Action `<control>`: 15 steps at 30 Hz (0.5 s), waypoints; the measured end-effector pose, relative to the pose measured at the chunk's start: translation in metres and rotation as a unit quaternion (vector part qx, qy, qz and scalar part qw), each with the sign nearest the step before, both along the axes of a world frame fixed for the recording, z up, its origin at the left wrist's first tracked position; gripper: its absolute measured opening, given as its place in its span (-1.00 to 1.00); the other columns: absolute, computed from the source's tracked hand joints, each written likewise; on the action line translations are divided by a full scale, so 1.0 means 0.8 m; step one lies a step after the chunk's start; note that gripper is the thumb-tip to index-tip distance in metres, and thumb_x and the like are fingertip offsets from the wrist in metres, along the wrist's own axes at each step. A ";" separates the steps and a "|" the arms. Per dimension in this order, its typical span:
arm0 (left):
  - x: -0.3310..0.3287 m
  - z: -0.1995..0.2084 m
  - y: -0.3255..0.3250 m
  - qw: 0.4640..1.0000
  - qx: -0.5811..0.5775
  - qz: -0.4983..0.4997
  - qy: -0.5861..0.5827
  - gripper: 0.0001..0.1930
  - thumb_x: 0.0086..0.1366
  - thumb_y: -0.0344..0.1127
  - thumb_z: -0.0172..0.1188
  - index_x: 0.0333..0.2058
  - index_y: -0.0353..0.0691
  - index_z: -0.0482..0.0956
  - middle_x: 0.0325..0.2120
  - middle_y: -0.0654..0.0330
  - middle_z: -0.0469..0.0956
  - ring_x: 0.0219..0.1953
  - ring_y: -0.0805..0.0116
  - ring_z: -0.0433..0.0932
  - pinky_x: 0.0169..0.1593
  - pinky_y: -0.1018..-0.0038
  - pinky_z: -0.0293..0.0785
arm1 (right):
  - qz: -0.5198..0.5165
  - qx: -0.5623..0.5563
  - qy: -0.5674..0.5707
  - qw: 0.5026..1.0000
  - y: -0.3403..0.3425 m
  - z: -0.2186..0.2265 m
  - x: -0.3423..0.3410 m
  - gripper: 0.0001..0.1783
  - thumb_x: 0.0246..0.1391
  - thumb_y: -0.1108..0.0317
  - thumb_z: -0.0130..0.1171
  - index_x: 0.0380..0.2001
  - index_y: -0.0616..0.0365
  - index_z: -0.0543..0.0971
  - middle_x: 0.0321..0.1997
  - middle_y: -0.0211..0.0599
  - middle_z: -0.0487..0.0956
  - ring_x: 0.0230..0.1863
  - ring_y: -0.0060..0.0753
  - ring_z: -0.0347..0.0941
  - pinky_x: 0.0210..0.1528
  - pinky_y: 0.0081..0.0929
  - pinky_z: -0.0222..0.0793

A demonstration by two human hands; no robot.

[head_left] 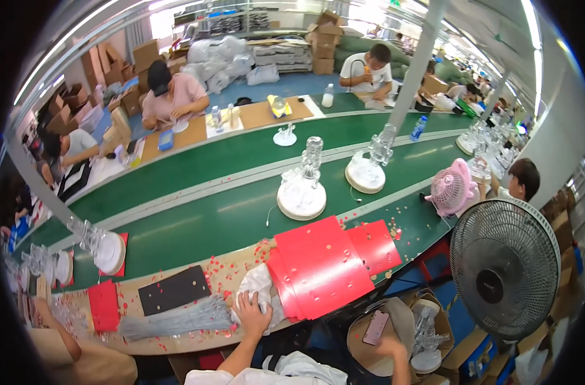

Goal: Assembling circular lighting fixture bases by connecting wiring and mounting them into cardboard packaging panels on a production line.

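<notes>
My left hand (252, 316) lies with fingers spread on a crumpled white cloth or bag (256, 282) at the bench's near edge. Against it, on the left, is a long bundle of thin grey strands (177, 317). To the right of the cloth is a stack of glossy red sheets (321, 266), sprinkled with small discs. Low on the right, my right hand (390, 348) hovers just below a pink phone (376, 327) lying on a round cardboard piece (356, 337). The fingers of that hand are blurred, so I cannot make out their pose.
Clear figures on round white bases (302, 196) stand along the green conveyor (228, 215). A black fan (505, 269) and a pink fan (451, 187) are at right. A box of clear parts (426, 333) sits beside my right hand. Co-workers sit across the line; one's arm (58, 330) is at left.
</notes>
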State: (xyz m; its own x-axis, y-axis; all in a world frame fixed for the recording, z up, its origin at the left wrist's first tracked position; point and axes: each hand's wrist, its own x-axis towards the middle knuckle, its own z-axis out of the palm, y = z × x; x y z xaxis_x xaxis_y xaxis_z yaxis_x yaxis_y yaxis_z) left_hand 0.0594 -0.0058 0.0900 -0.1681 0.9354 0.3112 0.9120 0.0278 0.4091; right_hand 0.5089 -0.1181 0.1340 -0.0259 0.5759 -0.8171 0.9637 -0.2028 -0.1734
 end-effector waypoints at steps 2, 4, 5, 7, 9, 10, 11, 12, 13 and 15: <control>0.013 0.005 0.012 1.000 -0.011 -0.008 -0.004 -0.43 0.05 -0.06 0.28 0.02 -0.25 0.54 0.12 -0.11 0.37 0.26 -0.17 0.25 0.32 -0.20 0.01 | -0.085 0.438 0.021 0.895 0.076 0.087 0.000 -0.56 0.03 0.13 0.27 -0.08 0.19 0.63 -0.09 0.01 0.65 -0.08 0.08 0.59 -0.02 -0.15 0.51; 0.023 -0.001 0.017 1.000 -0.006 -0.015 -0.014 -0.42 0.04 -0.04 0.28 0.00 -0.26 0.55 0.11 -0.11 0.38 0.25 -0.18 0.27 0.30 -0.23 0.02 | -0.172 0.547 0.044 0.818 0.182 0.181 -0.044 -0.67 0.08 0.41 0.24 -0.06 0.24 0.60 -0.09 0.01 0.64 -0.07 0.02 0.59 -0.04 -0.25 0.49; 0.029 -0.002 0.022 1.000 -0.014 -0.015 -0.020 -0.42 0.04 -0.03 0.28 0.00 -0.27 0.55 0.11 -0.12 0.38 0.25 -0.18 0.27 0.30 -0.25 0.01 | -0.158 0.618 0.063 0.768 0.229 0.190 -0.050 -0.69 0.08 0.43 0.24 -0.09 0.29 0.60 -0.16 -0.03 0.65 -0.15 -0.05 0.60 -0.08 -0.26 0.48; 0.023 -0.006 0.022 1.000 -0.025 -0.004 -0.005 -0.41 0.05 0.02 0.27 0.01 -0.23 0.56 0.12 -0.11 0.39 0.26 -0.15 0.28 0.30 -0.26 0.00 | -0.115 0.569 0.211 0.787 0.332 0.234 -0.106 -0.59 0.09 0.33 0.27 0.01 0.24 0.55 0.01 -0.06 0.61 -0.03 0.02 0.56 0.03 -0.16 0.45; 0.014 -0.009 0.016 0.998 -0.053 0.011 0.009 -0.38 0.07 0.08 0.24 0.05 -0.17 0.56 0.14 -0.09 0.38 0.28 -0.12 0.27 0.31 -0.27 -0.02 | -0.006 0.576 0.206 0.791 0.434 0.243 -0.159 -0.43 0.12 0.26 0.27 0.17 0.24 0.44 0.23 0.02 0.46 0.17 0.04 0.46 0.16 -0.13 0.39; 0.013 -0.010 0.015 0.999 -0.054 0.008 0.008 -0.38 0.07 0.10 0.24 0.05 -0.16 0.56 0.15 -0.09 0.38 0.29 -0.12 0.26 0.31 -0.28 -0.02 | 0.061 0.616 0.142 0.773 0.489 0.232 -0.174 -0.22 0.11 0.20 0.28 0.33 0.22 0.25 0.41 0.12 0.23 0.36 0.14 0.25 0.33 -0.12 0.24; 0.015 -0.011 0.017 0.999 -0.052 0.006 0.005 -0.37 0.07 0.11 0.24 0.06 -0.16 0.56 0.16 -0.09 0.38 0.30 -0.11 0.25 0.31 -0.29 -0.02 | 0.053 0.614 0.146 0.774 0.544 0.230 -0.186 -0.08 0.09 0.13 0.33 0.41 0.20 0.14 0.45 0.17 0.17 0.48 0.19 0.04 0.47 -0.14 0.03; 0.017 -0.005 0.015 0.997 -0.080 0.013 0.011 -0.35 0.09 0.14 0.22 0.08 -0.14 0.55 0.20 -0.08 0.35 0.31 -0.09 0.24 0.31 -0.30 -0.01 | 0.046 0.618 0.088 0.780 0.594 0.225 -0.200 -0.02 0.08 0.11 0.34 0.44 0.19 0.08 0.48 0.14 0.13 0.50 0.17 -0.01 0.49 -0.16 -0.01; 0.023 -0.009 0.016 0.996 -0.087 0.005 -0.012 -0.35 0.10 0.15 0.22 0.09 -0.13 0.54 0.21 -0.08 0.34 0.32 -0.08 0.24 0.31 -0.30 -0.02 | 0.079 0.672 0.099 0.730 0.641 0.223 -0.198 -0.02 0.06 0.10 0.35 0.44 0.18 0.10 0.49 0.11 0.12 0.52 0.14 -0.03 0.51 -0.19 -0.06; 0.027 -0.015 0.017 0.991 -0.115 -0.013 -0.069 -0.34 0.12 0.17 0.20 0.13 -0.09 0.52 0.24 -0.06 0.32 0.34 -0.06 0.22 0.31 -0.31 0.01 | 0.097 0.694 0.107 0.705 0.707 0.220 -0.193 -0.02 0.03 0.11 0.38 0.42 0.21 0.15 0.49 0.06 0.15 0.51 0.07 0.00 0.50 -0.22 -0.06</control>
